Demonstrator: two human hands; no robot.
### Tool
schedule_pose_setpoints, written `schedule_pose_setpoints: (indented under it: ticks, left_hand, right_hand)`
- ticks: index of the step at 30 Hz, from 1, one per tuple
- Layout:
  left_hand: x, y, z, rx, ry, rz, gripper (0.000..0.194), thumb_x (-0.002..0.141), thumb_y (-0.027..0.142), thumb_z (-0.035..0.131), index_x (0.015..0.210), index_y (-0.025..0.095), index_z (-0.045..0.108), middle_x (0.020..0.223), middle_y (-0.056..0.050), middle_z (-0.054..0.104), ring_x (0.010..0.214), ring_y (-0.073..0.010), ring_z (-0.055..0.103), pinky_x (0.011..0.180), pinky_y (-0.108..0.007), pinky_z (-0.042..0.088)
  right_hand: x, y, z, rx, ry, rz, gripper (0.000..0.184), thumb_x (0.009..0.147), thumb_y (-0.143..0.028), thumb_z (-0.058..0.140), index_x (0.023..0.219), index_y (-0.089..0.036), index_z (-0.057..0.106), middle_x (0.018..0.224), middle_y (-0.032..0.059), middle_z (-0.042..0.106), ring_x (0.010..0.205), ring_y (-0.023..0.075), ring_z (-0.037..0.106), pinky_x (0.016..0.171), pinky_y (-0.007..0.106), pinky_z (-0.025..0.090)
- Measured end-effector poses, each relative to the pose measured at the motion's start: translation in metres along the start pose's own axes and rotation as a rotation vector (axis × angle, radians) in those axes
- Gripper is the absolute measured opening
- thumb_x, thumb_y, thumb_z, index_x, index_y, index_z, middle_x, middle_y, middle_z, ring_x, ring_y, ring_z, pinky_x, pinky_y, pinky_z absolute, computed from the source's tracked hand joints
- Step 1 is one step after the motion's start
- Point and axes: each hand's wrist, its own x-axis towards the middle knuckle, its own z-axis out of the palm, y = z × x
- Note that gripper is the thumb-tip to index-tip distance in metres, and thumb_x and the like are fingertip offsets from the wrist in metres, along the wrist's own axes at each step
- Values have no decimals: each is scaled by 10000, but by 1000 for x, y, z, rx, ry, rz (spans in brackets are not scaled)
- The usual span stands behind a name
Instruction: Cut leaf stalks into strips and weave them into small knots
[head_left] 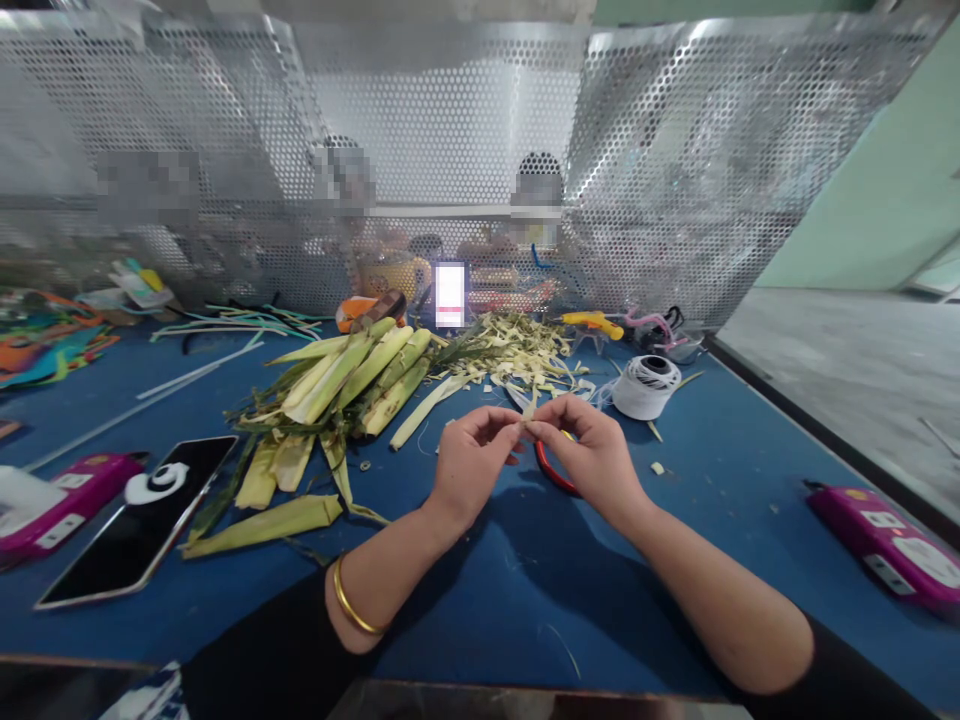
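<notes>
Close in, our black sleeves reach forward over the blue bench [615, 640], and a gold bangle [352, 600] circles our left wrist. At our ten o'clock lies a big dark phone [142, 525], tilted on a diagonal, with a magenta box [82, 495] just beyond its left edge. A second magenta box [885, 545] sits at two o'clock, near the right side.

At twelve o'clock, our left hand [480, 455] and our right hand [581, 445] meet, each with thumb and finger closed on one small pale strip [529, 410], which we hold between them above the bench. Red-handled scissors [553, 468] lie below our right hand, which partly hides them. At eleven o'clock a pile of green and yellow corn husks [360, 375] spreads out, a few loose pieces nearer us. At one o'clock a spool of white string [646, 388] stands upright.

Further out, at twelve o'clock, we have a heap of pale shreds [525, 345], with a yellow tool [596, 323] just to its right. Coloured strips [56, 335] lie at ten o'clock. Behind everything rises a perforated metal screen [450, 120], and through it we can make out people [537, 200], blurred.
</notes>
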Motion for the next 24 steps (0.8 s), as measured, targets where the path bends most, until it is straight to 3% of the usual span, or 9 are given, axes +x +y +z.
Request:
schedule_pose_setpoints:
  ticks: [6,9,14,19,24]
  left_hand:
    - [0,-1,-1,67,-35,11,118,775,270,604,793,163,651,697,-16,686,595,-123,616,572,-230,505]
    - [2,-1,-3,168,-31,57,127,793,282,592,782,167,645,686,-12,674,588,-120,604,570,-226,490]
    - [5,2,-7,277,-59,94,142,792,288,595,728,172,648,639,-6,640,589,-119,583,571,-223,468]
    - [5,4,-5,69,-38,-81,190,745,344,653,686,162,648,586,-5,604,545,-117,559,518,-221,452]
    - [4,3,-1,-101,3,-211,304,679,441,726,655,148,645,614,-22,637,553,-118,583,549,-237,480]
  right_hand:
    - [2,4,3,256,-40,70,208,769,-313,644,927,-217,548,712,-1,658,669,169,624,664,308,472]
    - [4,4,2,219,-98,45,121,786,-313,622,822,-204,588,705,1,639,670,156,598,662,294,454]
    - [6,2,-5,48,-100,-29,166,791,-316,620,692,-197,562,645,-24,567,620,122,489,617,264,394]
    - [4,4,0,16,-101,-3,209,803,-341,602,665,-196,546,621,-19,564,604,124,487,597,263,401]
    - [2,9,11,232,-97,119,220,758,-404,627,720,-190,585,655,3,623,637,153,577,631,294,471]
